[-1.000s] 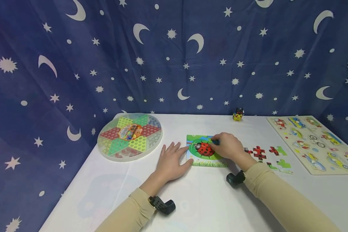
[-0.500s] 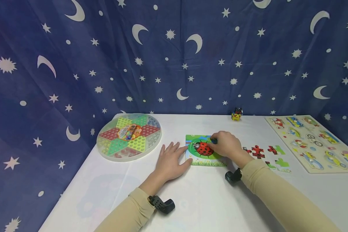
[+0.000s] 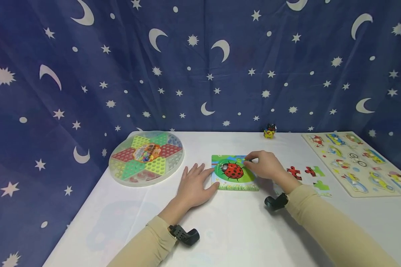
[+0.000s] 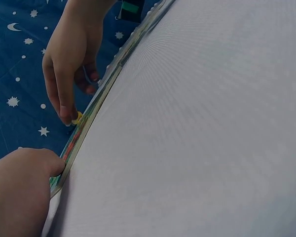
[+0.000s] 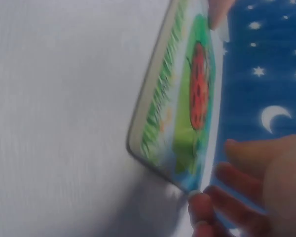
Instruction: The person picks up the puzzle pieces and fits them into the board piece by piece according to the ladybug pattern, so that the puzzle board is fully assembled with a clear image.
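Observation:
A ladybug jigsaw puzzle lies in the middle of the white table; its edge runs diagonally through the left wrist view. My left hand rests flat with spread fingers, its index finger and thumb touching the puzzle's left side. At the puzzle's upper right corner is my right hand, fingertips at the edge. In the right wrist view the thumb of this hand stands apart from the fingers, with no piece visible between them. Loose puzzle pieces, among them a red one and a green one, lie right of the puzzle.
A round Chinese checkers board sits at the left. On the far right lies a wooden picture-peg board. A small yellow and black figure stands at the back edge, before a blue star-patterned curtain.
The dark blue piece under my right fingers no longer stands out; blue now shows at the puzzle's upper right. My right fingers have loosened and shifted slightly towards the right edge. My left hand stays put.

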`<action>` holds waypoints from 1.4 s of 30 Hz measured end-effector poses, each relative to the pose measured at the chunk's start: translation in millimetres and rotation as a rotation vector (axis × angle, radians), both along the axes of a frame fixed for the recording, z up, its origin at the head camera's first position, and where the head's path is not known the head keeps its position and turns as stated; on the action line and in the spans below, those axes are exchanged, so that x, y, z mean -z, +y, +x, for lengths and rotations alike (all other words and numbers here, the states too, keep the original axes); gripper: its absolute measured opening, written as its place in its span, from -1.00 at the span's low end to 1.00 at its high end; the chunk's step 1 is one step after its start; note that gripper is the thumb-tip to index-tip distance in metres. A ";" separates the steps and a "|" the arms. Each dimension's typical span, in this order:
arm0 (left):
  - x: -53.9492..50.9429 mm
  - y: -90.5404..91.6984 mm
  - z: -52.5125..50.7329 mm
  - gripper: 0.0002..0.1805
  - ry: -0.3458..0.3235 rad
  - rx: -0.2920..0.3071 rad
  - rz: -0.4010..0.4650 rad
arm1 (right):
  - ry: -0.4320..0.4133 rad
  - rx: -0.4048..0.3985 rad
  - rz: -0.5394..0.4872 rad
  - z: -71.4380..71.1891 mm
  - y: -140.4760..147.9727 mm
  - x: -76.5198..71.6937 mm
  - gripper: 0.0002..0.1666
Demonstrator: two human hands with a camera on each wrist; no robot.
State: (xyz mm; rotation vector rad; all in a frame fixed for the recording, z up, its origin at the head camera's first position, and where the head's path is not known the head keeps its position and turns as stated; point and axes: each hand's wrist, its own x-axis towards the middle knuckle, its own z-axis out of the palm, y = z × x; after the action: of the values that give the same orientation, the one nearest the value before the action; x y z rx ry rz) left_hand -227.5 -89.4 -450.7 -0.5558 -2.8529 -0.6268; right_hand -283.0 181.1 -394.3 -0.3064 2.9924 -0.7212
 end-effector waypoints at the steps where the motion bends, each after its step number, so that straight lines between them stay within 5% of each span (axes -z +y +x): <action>1: 0.3 -0.6 0.1 -0.34 -0.001 0.000 0.000 | -0.006 -0.001 -0.007 0.0 1.5 -0.4 -0.58; 9: 1.7 -4.0 1.1 -0.34 -0.003 -0.004 0.012 | -0.084 0.023 -0.039 -2.5 13.8 0.8 -0.57; 42: 0.6 0.8 -1.7 -0.33 -0.018 -0.012 0.003 | -0.154 -0.035 -0.022 -5.6 64.6 -9.0 -0.47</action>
State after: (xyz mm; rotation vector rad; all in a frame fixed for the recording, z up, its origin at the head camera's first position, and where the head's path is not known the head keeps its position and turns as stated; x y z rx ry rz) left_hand -229.2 -88.6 -451.3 -0.5352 -2.8694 -0.6371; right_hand -288.6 245.7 -385.4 -0.2897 2.8294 -0.7383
